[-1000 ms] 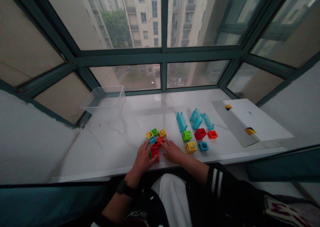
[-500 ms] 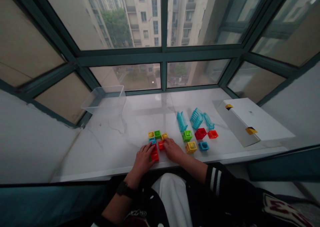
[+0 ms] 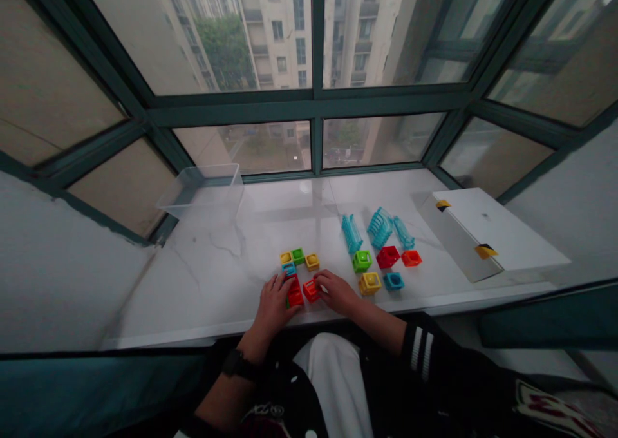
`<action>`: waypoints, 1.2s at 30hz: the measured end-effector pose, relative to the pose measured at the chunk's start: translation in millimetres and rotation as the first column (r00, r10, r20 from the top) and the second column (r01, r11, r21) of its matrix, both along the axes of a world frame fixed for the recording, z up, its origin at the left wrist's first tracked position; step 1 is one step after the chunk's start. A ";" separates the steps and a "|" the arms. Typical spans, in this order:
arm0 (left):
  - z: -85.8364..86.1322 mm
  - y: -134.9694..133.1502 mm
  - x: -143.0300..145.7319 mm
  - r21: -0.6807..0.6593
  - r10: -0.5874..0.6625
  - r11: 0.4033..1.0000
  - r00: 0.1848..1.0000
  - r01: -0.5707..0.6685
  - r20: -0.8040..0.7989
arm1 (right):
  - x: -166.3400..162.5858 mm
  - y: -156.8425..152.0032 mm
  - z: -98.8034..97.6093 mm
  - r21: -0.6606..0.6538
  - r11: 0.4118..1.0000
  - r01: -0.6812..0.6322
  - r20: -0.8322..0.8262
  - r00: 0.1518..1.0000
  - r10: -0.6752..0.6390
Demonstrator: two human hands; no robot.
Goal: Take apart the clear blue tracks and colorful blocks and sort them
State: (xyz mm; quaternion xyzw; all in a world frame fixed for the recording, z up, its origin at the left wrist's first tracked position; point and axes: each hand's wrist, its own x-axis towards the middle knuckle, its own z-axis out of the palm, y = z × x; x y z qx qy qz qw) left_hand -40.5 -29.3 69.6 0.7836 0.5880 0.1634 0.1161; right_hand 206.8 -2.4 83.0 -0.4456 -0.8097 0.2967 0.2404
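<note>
My left hand (image 3: 274,301) is closed around the red toy blocks (image 3: 295,294) at the near end of a joined row, its fingers over their left side. A bit of green shows under that hand. Beyond it, the row runs into a blue block (image 3: 288,268), then a yellow block (image 3: 286,257), a green block (image 3: 298,256) and another yellow block (image 3: 312,261) at the right. Between thumb and fingers, my right hand (image 3: 338,292) grips an orange-red block (image 3: 311,290), just right of the red ones and apart from the yellow block.
To the right lie loose green (image 3: 362,261), yellow (image 3: 369,283), blue (image 3: 393,281), red (image 3: 387,257) and orange-red (image 3: 411,258) blocks. Clear-blue track pieces (image 3: 380,227) lie behind them. A transparent bin (image 3: 203,196) stands back left, a white box (image 3: 492,232) at right, windows behind.
The joined blocks have shifted a little left together with my left hand. In my right hand the orange-red block has come nearer to me, and the gap to the yellow block has widened.
</note>
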 end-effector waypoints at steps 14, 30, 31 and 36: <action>60.1 -4.1 43.8 -0.127 0.052 0.991 0.725 0.048 0.687 | 11.6 -14.1 62.1 0.029 0.981 0.192 -0.497 0.854 -0.152; 76.6 -7.8 68.4 -0.137 0.062 0.984 0.516 0.110 0.854 | 13.3 -23.1 71.7 0.103 0.969 0.223 -0.494 0.857 -0.145; 76.6 -7.7 67.8 -0.128 0.051 0.985 0.520 0.112 0.852 | 14.6 -22.2 71.8 0.095 0.970 0.225 -0.500 0.853 -0.149; 77.6 -7.6 64.7 -0.070 -0.004 0.991 0.551 0.114 0.834 | 20.8 -18.7 72.4 0.099 0.965 0.241 -0.487 0.858 -0.164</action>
